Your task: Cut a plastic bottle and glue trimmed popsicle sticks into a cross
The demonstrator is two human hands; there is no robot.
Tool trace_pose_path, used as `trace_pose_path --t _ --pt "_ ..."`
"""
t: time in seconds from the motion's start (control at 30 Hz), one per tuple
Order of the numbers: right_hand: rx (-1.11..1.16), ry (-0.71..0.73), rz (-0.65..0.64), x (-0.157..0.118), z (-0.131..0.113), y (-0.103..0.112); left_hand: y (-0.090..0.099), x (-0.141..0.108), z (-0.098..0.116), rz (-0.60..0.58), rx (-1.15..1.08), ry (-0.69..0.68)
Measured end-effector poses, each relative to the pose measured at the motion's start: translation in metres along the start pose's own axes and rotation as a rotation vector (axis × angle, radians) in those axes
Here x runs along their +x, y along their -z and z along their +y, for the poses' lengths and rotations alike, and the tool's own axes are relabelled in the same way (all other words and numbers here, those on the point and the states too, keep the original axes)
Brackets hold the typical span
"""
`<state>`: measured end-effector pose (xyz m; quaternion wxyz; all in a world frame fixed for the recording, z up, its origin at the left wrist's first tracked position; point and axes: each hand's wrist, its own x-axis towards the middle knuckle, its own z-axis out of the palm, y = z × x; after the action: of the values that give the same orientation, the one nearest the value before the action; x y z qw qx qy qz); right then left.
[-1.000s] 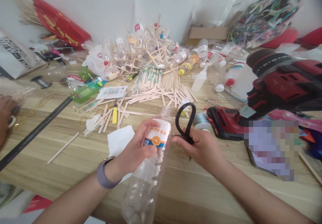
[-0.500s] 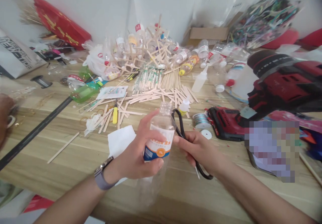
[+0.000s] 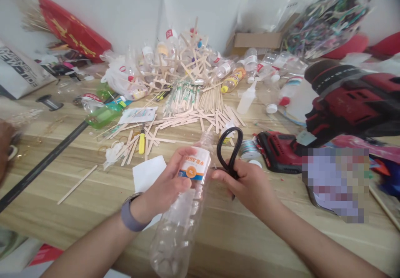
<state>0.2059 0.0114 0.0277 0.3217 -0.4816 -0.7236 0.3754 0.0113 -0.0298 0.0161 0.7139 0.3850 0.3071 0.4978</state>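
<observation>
My left hand [image 3: 165,188] is closed around a clear plastic bottle [image 3: 175,236] at its upper part, near the white, orange and blue label [image 3: 191,169]. The bottle tilts, with its open neck pointing away and its base toward me. In my right hand [image 3: 246,182] is a pair of scissors with large black loop handles [image 3: 229,144]. The fingers close around the handles, and the scissors lie right beside the bottle's label. Their blades are mostly hidden, so I cannot tell whether they touch the bottle. A white sheet of paper [image 3: 146,171] lies beyond my left wrist.
A red and black power drill [image 3: 346,103] stands at right, near a pixelated flat object [image 3: 337,182]. Wooden sticks [image 3: 184,119] and several plastic bottles pile up behind. A dark bar [image 3: 43,165] ends at a green bottle [image 3: 104,115]. Another person's hand [image 3: 4,144] shows at far left.
The bottle has tilted, its base swinging left and toward me as more of its body shows. My right hand has turned the scissors, so the black loops now stand up beside the bottle neck.
</observation>
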Motion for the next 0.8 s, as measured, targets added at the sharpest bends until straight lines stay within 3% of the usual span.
trace_pose_path --t 0.2,0.43,0.53,0.63,0.8 --pt "0.144 -0.154 -0.195 0.0 -0.004 0.003 0.006 -0.001 0.005 -0.158 0.289 -0.196" --pt "0.355 -0.357 -0.307 -0.004 -0.006 -0.001 0.01 -0.003 0.01 -0.145 0.657 -0.416" --pt "0.454 -0.416 -0.318 -0.005 -0.008 -0.004 0.01 -0.003 0.007 -0.155 0.696 -0.494" --pt "0.427 -0.39 -0.294 -0.005 -0.009 -0.004 0.01 -0.001 0.004 -0.156 0.589 -0.422" --pt "0.307 -0.297 -0.194 -0.005 -0.011 -0.002 0.011 0.0 0.001 -0.124 0.35 -0.134"
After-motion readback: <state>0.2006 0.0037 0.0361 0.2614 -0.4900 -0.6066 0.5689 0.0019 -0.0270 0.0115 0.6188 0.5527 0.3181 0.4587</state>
